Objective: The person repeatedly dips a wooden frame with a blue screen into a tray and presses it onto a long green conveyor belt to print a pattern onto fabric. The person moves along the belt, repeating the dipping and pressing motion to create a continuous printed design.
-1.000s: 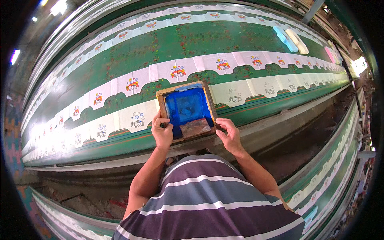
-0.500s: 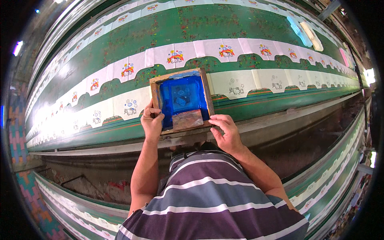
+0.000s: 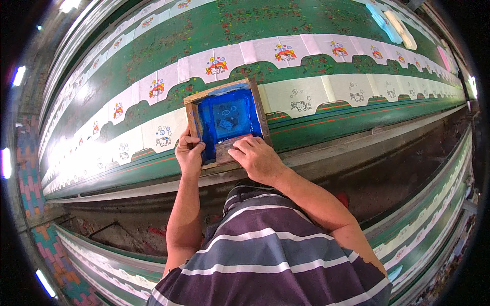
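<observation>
Right hand (image 3: 259, 159) at wooden block (image 3: 223, 151); earlier, at frame (image 3: 259, 111).

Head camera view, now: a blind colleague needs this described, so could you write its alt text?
A person's left hand holds a wooden-framed blue screen over the near row of pale sheets, and the right hand is at the brown block on the screen's near side. Beyond, a row with colourful prints runs along the green table.
</observation>
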Action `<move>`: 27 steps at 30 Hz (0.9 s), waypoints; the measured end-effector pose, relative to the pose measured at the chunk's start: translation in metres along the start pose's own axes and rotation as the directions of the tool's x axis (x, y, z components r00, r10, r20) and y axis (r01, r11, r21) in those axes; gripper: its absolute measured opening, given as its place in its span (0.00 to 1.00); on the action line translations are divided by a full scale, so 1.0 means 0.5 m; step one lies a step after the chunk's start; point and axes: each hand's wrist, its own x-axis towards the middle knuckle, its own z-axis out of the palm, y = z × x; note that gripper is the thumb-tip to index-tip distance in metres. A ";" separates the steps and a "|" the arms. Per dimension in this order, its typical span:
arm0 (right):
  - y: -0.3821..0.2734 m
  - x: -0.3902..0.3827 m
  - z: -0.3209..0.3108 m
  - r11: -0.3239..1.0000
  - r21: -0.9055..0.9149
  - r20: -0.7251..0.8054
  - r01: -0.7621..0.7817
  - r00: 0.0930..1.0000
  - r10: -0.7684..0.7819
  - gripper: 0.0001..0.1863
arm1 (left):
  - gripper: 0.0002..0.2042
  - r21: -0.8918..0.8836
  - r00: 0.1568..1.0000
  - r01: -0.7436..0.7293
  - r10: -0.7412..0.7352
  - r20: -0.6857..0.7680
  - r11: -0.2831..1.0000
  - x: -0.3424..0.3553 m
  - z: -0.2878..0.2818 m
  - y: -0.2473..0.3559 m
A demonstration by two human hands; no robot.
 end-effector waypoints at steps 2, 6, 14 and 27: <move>0.003 0.008 -0.001 1.000 -0.005 -0.030 0.012 0.999 -0.012 0.10 | 0.15 -0.024 1.000 -0.005 0.005 -0.002 1.000 -0.003 -0.002 -0.003; 0.009 0.031 -0.004 0.999 -0.031 -0.033 0.026 0.999 -0.027 0.07 | 0.13 0.032 0.999 0.028 -0.027 -0.026 0.999 -0.004 0.000 -0.005; 0.018 0.051 -0.035 0.997 0.058 0.079 -0.042 0.996 0.038 0.16 | 0.10 0.181 0.999 -0.033 0.039 -0.028 0.983 -0.008 0.004 0.001; -0.020 0.030 -0.032 0.996 0.017 0.130 -0.093 0.987 0.090 0.20 | 0.08 0.193 0.999 -0.033 0.036 -0.015 0.981 -0.011 0.011 0.008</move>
